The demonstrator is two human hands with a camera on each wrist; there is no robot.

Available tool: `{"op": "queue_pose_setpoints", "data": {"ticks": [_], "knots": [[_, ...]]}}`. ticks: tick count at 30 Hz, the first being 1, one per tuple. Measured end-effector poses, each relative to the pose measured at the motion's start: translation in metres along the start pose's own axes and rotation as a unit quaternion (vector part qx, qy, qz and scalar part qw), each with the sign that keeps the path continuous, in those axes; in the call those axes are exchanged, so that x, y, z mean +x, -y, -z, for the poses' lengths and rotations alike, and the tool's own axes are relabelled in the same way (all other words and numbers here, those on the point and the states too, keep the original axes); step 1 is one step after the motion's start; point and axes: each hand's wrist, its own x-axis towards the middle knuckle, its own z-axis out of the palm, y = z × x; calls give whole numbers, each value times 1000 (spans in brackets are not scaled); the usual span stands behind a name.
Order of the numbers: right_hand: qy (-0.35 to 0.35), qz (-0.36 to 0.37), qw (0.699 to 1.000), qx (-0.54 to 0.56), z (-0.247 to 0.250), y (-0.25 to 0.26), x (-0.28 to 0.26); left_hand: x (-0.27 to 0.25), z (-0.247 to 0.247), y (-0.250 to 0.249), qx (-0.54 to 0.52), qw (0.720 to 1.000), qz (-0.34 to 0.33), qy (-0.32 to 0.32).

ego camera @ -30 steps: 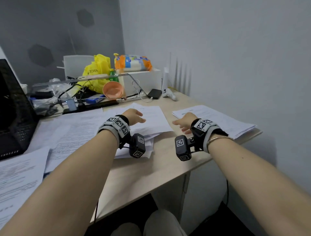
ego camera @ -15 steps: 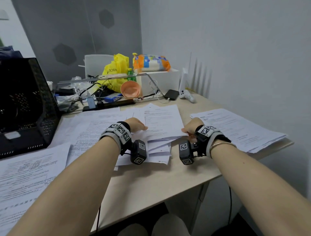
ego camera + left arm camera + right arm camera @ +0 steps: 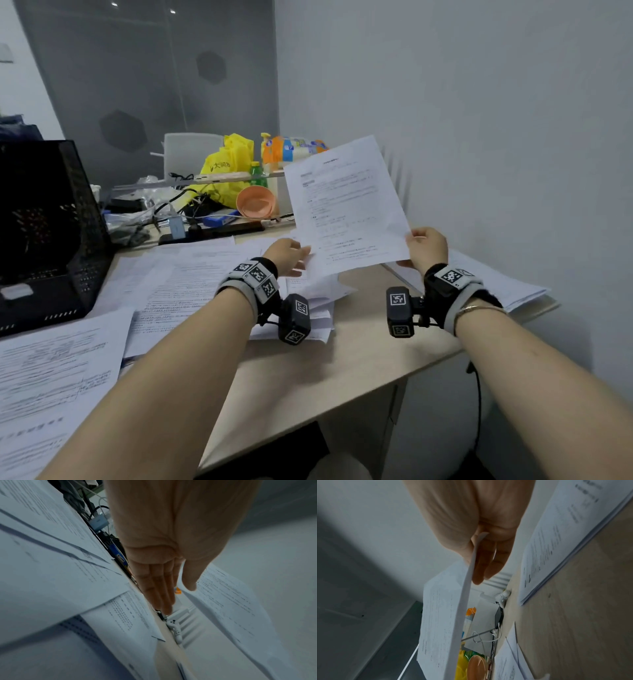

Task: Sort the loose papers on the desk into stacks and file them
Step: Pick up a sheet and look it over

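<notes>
A printed sheet is held up tilted above the desk. My right hand pinches its lower right corner; in the right wrist view the sheet's edge runs between thumb and fingers of that hand. At the sheet's lower left edge is my left hand, its fingers straight and the thumb against the sheet. A loose pile of papers lies below the left wrist. A squarer stack lies on the desk's right end.
More printed sheets spread over the left of the desk. A black mesh file tray stands at the far left. Cables, a yellow bag, an orange bowl and a white controller crowd the back. The wall is close on the right.
Both hands rose from the middle pile with its top sheet, now held upright in the air. The head view has tilted upward.
</notes>
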Motion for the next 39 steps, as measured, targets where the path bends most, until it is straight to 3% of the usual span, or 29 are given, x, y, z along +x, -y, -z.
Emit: {"op": "queue_pose_setpoints", "data": {"ticks": [4,9,13,16,20,22,29,35,39], "knots": [[-8,36,999,-18,11,6,-3,-7,-5,-14,-65,998,-23,-10],[-56,72,984,-154,29,9,-6,-11,-13,-20,-81,996,-33,-16],[-59,170,962,-206,38,22,-21,-9,-25,-22,-96,994,-35,-38],[23,211,955,-206,38,35,-39,-11,-38,-29,-126,990,-30,-52],[193,176,937,-233,36,36,-58,-18,-64,-42,-188,981,-18,-39],[223,162,928,-251,39,31,-61,-20,-77,-48,-204,978,-20,-31],[160,189,920,-304,84,25,-55,-30,-117,-62,-240,969,-36,54],[56,163,940,-295,121,19,-40,-32,-145,-67,-152,978,-79,117],[28,131,953,-271,142,5,-32,-28,-153,-63,-93,982,-110,123]]}}
